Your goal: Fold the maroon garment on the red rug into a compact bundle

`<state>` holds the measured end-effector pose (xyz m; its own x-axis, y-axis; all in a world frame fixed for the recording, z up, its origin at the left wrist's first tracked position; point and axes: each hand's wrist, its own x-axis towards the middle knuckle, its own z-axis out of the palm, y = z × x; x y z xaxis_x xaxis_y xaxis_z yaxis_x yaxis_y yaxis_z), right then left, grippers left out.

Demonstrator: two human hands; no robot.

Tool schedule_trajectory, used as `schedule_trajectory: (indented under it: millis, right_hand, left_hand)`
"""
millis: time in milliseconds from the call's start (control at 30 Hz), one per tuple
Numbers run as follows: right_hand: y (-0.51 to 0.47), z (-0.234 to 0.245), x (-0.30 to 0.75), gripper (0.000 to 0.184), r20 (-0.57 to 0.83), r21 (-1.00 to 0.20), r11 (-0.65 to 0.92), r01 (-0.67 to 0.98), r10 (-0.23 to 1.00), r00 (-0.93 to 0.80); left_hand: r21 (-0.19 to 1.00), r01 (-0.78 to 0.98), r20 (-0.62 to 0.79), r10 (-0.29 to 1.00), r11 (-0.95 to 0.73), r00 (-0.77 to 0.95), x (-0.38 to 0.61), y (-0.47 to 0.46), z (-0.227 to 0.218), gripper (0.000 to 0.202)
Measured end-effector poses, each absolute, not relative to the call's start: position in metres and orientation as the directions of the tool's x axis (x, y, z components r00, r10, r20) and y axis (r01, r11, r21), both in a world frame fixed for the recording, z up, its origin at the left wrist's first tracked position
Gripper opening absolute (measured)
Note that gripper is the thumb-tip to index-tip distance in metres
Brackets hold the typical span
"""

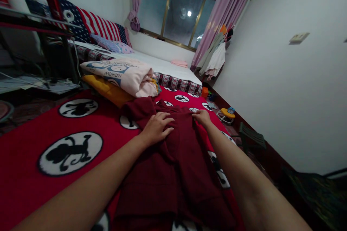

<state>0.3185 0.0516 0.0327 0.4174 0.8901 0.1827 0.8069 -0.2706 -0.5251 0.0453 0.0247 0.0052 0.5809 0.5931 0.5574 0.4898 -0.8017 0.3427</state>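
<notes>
A dark maroon garment [176, 166] lies spread on a red blanket [32, 140] printed with black cartoon figures in white circles. My left hand [157, 127] rests flat on the upper part of the garment, fingers stretched out and slightly apart. My right hand [202, 116] is at the garment's far right edge, fingers curled and pinching the maroon cloth. Both forearms reach forward over the bed.
A folded pink and white garment [124, 74] lies on a yellow one [108, 92] just beyond my hands. Farther back are a second bed [162, 66], a flag-pattern pillow [92, 25], a window with pink curtains [230, 3], and hanging clothes [215, 59]. Toys sit on the floor [226, 113] at right.
</notes>
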Motion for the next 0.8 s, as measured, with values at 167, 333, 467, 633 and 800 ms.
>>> schedule_trajectory:
  millis: [167, 333, 467, 633, 800]
  right_hand:
    - [0.069, 0.042, 0.325, 0.025, 0.313, -0.534, -0.366, 0.762, 0.752, 0.58]
    - [0.064, 0.022, 0.327, 0.014, 0.239, -0.576, -0.381, 0.723, 0.768, 0.595]
    - [0.045, 0.018, 0.322, 0.026, 0.198, -0.577, -0.311, 0.755, 0.844, 0.499]
    - [-0.032, 0.035, 0.293, 0.022, 0.286, -0.583, 0.026, 0.812, 0.942, 0.174]
    - [-0.149, 0.07, 0.258, 0.034, 0.028, -0.59, 0.279, 0.757, 0.945, -0.326]
  left_hand:
    - [0.309, 0.296, 0.576, 0.425, -0.904, 0.698, 0.044, 0.021, 0.014, 0.033]
    - [0.328, 0.171, 0.465, 0.316, -0.929, 0.827, 0.041, 0.021, 0.008, 0.055]
    - [0.377, 0.166, 0.393, 0.32, -0.911, 0.862, 0.041, 0.024, 0.005, 0.067]
    - [0.465, 0.183, 0.237, 0.321, -0.866, 0.917, 0.04, 0.024, 0.019, 0.077]
    - [0.441, 0.229, 0.118, 0.309, -0.868, 0.944, 0.04, 0.016, 0.035, 0.079]
